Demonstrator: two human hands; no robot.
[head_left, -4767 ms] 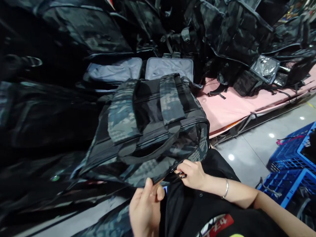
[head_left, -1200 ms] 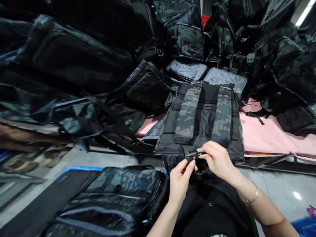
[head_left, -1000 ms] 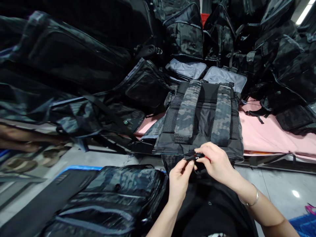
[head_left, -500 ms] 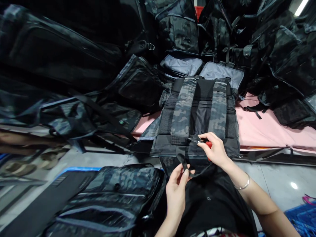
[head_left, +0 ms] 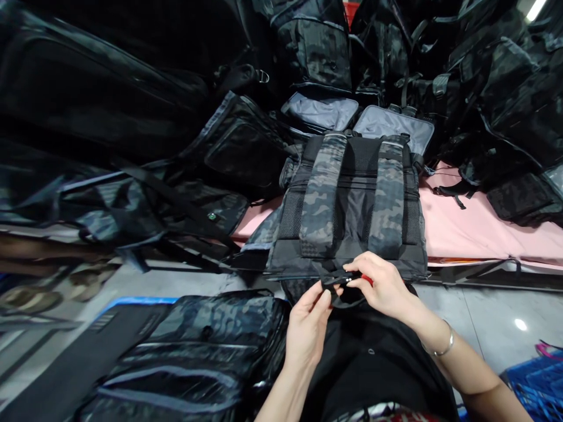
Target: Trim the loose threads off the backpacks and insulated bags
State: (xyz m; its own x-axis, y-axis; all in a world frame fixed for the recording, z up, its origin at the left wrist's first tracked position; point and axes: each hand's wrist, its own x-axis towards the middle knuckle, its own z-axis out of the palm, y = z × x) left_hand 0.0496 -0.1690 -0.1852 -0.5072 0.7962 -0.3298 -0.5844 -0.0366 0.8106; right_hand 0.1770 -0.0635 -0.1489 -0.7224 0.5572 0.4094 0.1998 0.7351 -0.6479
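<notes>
A dark camouflage backpack (head_left: 352,211) lies on the pink-covered table, its two padded shoulder straps facing up. At its near edge my left hand (head_left: 308,319) pinches a black webbing strap between thumb and fingers. My right hand (head_left: 380,282) is closed around a small cutting tool with red handles (head_left: 366,280), which looks like thread snips. The metal tip of the tool points left at the webbing, close to my left fingertips. Whether the blades touch the strap cannot be made out.
Another camouflage bag (head_left: 220,328) lies at the lower left beside a dark board. Piled black and camouflage bags (head_left: 316,53) surround the pink table surface (head_left: 466,228). A blue basket (head_left: 534,381) stands at the lower right.
My right hand has moved down with the tool, bringing it to the strap by my left hand. My left hand has shifted slightly left and up.
</notes>
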